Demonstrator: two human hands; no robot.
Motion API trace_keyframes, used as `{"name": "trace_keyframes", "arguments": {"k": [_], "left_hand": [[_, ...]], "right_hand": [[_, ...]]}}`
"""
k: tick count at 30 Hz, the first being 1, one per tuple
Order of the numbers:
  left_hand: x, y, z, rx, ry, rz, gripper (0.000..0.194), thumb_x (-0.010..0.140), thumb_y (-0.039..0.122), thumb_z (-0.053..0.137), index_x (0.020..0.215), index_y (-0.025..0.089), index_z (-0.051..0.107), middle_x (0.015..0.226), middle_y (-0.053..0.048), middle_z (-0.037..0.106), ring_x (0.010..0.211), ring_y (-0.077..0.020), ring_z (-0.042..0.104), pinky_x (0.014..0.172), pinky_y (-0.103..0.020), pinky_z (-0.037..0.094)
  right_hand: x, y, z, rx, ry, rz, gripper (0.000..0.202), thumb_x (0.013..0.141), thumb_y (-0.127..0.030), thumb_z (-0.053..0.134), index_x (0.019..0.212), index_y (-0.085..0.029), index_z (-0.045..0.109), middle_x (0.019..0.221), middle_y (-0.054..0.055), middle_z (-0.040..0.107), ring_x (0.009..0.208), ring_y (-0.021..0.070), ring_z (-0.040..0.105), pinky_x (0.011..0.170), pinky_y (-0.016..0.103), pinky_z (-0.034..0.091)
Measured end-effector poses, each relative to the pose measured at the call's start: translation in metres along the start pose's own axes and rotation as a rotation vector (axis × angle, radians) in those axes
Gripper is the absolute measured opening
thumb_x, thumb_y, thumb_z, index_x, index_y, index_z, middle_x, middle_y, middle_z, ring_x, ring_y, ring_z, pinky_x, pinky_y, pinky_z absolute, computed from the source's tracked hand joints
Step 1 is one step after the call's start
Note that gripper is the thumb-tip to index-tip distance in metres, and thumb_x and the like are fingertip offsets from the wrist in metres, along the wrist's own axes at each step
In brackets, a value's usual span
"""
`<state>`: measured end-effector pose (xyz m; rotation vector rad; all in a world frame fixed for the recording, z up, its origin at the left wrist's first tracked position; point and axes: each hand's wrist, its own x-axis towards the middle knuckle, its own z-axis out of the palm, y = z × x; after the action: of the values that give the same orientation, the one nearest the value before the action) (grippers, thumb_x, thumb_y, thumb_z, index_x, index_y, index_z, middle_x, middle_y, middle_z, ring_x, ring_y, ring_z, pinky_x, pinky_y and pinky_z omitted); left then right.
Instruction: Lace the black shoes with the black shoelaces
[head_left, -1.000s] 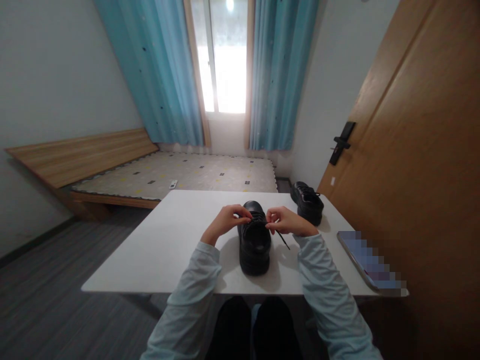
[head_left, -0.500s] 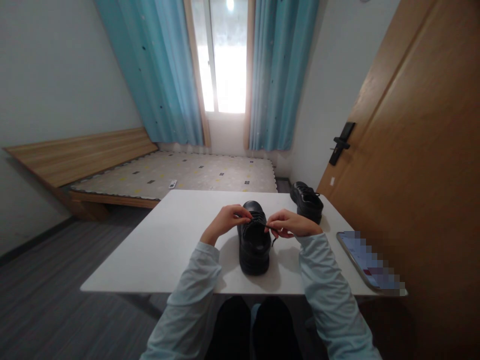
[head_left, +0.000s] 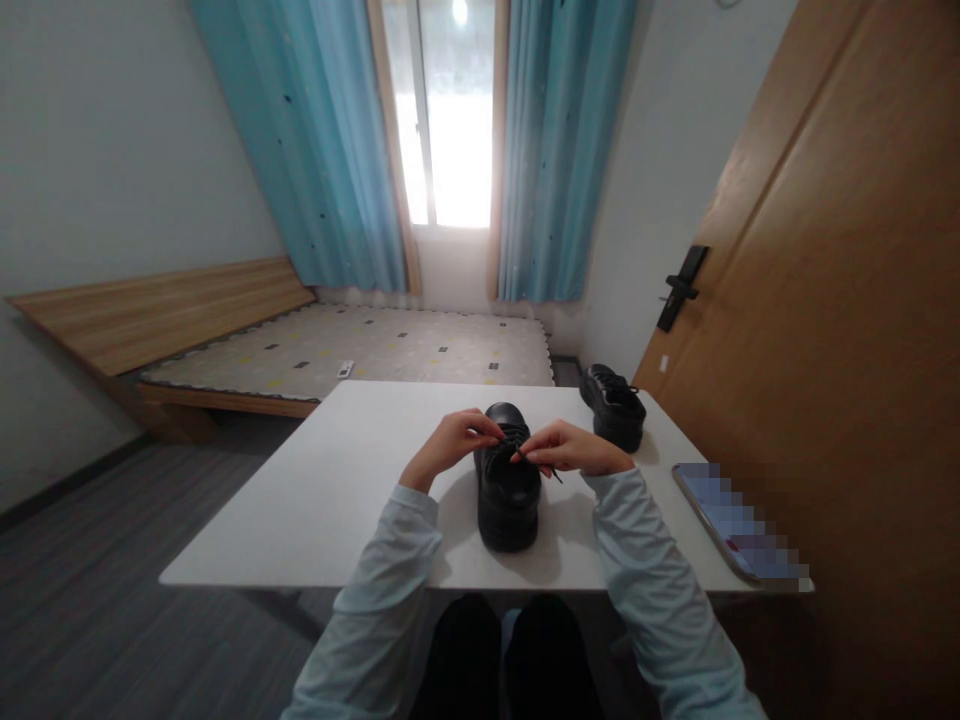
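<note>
While pinching black lace (head_left: 557, 476) between fingers (head_left: 541, 437) of the right hand (head_left: 568, 446), touching black shoe (head_left: 508, 522) on tabletop (head_left: 315, 500) with the left hand (head_left: 456, 436), fingers together, lower centre of frame

i could pass over the table's (head_left: 300, 480) left half, rear shoe (head_left: 618, 422) blocking me at the far right corner, flat device (head_left: 731, 520) at the near right, front shoe (head_left: 510, 522) barring near-edge middle

Bright window (head_left: 459, 165) btwn blue curtains (head_left: 322, 150); dk gry flr (head_left: 90, 560).
</note>
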<state>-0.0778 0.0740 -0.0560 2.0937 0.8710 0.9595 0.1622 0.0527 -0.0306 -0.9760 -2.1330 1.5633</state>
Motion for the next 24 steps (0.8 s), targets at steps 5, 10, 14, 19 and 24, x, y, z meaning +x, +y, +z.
{"name": "trace_keyframes", "arguments": {"k": [5,10,14,19,24], "left_hand": [[0.0,0.001,0.0,0.026,-0.004,0.002,0.012,0.076,0.023,0.066,0.084,0.016,0.073,0.085,-0.005,0.062,0.077,-0.013,0.061,0.069,-0.024,0.051],[-0.001,0.002,-0.001,0.076,0.0,0.029,0.012,0.076,0.023,0.066,0.085,0.017,0.072,0.089,-0.004,0.061,0.078,-0.0125,0.061,0.071,-0.025,0.051],[-0.002,-0.001,0.001,0.065,0.025,0.039,0.01,0.075,0.018,0.065,0.085,0.016,0.068,0.084,-0.003,0.065,0.077,-0.0126,0.062,0.071,-0.025,0.051],[-0.002,-0.001,0.001,0.101,0.05,0.107,0.005,0.077,0.012,0.061,0.076,0.015,0.065,0.08,-0.003,0.065,0.077,-0.0127,0.062,0.073,-0.025,0.051],[-0.003,-0.004,-0.002,0.303,0.074,0.224,0.016,0.079,0.009,0.059,0.075,0.019,0.071,0.089,-0.004,0.069,0.083,-0.0139,0.064,0.08,-0.026,0.049]], "right_hand": [[0.003,0.0,0.003,-0.004,0.106,-0.006,0.05,0.078,-0.044,0.063,0.114,-0.009,0.067,0.048,-0.005,0.049,0.039,0.0023,0.027,0.038,0.019,0.014],[0.007,0.004,0.004,0.071,0.202,0.001,0.055,0.074,-0.048,0.066,0.113,-0.009,0.067,0.049,-0.005,0.049,0.041,0.0026,0.026,0.04,0.019,0.014],[0.01,0.008,0.004,0.167,0.238,-0.015,0.057,0.07,-0.048,0.069,0.111,-0.008,0.068,0.051,-0.004,0.05,0.042,0.0026,0.026,0.041,0.02,0.013],[0.014,0.013,0.005,0.235,0.279,-0.021,0.054,0.07,-0.044,0.07,0.112,-0.01,0.068,0.056,-0.002,0.054,0.042,0.0025,0.029,0.042,0.02,0.013],[0.016,0.013,0.006,0.246,0.305,-0.004,0.051,0.07,-0.042,0.07,0.111,-0.011,0.069,0.054,-0.002,0.054,0.042,0.0025,0.03,0.041,0.02,0.012]]}}
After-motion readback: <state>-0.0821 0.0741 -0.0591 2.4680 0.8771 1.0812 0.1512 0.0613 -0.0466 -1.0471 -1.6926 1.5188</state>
